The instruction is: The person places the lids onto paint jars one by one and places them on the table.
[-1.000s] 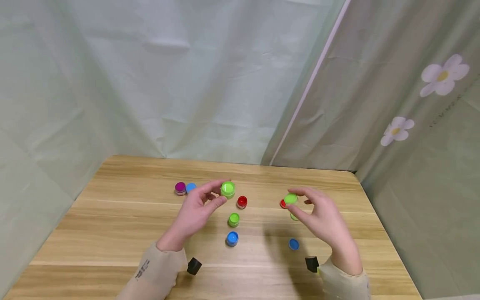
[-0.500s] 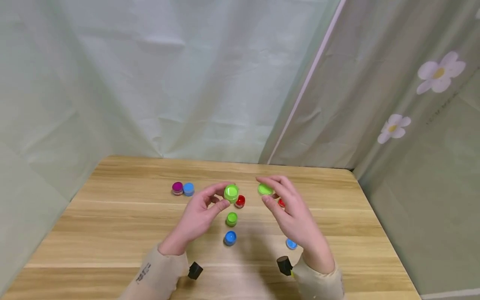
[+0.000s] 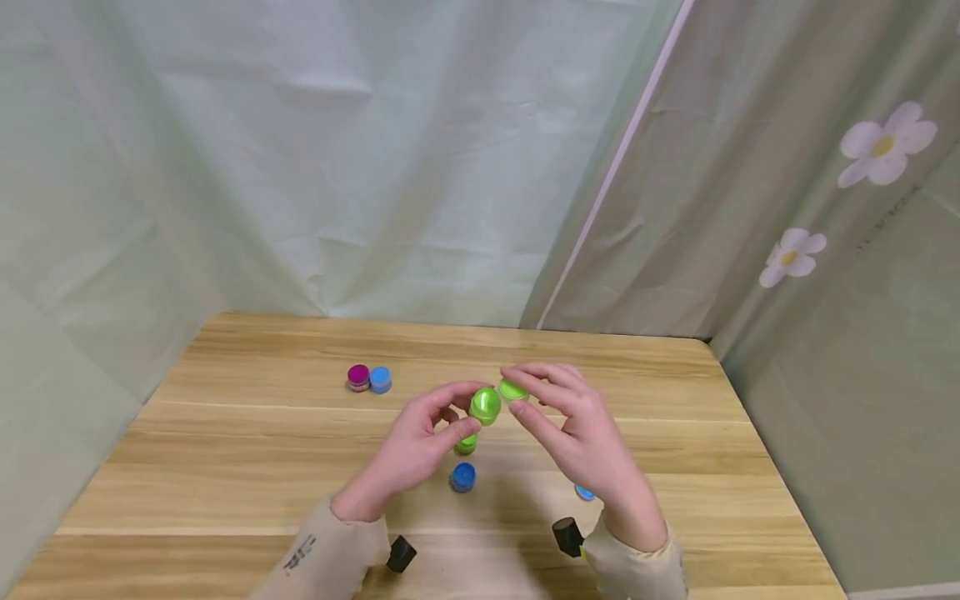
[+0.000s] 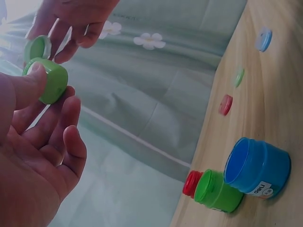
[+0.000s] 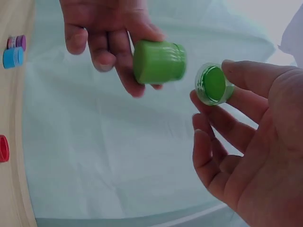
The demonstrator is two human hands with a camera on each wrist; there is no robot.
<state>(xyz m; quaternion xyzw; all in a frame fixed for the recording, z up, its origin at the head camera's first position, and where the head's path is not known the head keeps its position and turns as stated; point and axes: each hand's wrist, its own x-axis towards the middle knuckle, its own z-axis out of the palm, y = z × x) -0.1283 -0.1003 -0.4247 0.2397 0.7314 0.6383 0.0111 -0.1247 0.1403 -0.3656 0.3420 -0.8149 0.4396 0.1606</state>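
Observation:
My left hand [image 3: 412, 446] pinches a small green jar [image 5: 158, 62] between thumb and fingers, its open mouth tilted toward the right hand. Opposite it, my right hand [image 3: 588, 433] holds a green screw lid [image 5: 214, 85] by its edge, hollow side facing the jar. In the right wrist view a narrow gap separates lid and jar mouth, both raised above the table. Below the hands, a second green jar [image 4: 218, 191], a blue jar [image 4: 258, 165] and a red jar [image 4: 191, 183] stand uncapped. The head view hides the red jar behind the hands.
Flat on the wooden table [image 3: 225, 467] lie a blue lid [image 4: 263, 39], a green lid [image 4: 239, 78] and a red lid [image 4: 226, 105]. A purple-lidded jar [image 3: 358, 377] and a blue-lidded jar [image 3: 381, 379] stand together farther back. Curtains [image 3: 420, 167] enclose the table.
The right hand has carried the green lid leftward to the jar. My left hand has shifted slightly right and toward me, tipping the jar's mouth toward the lid.

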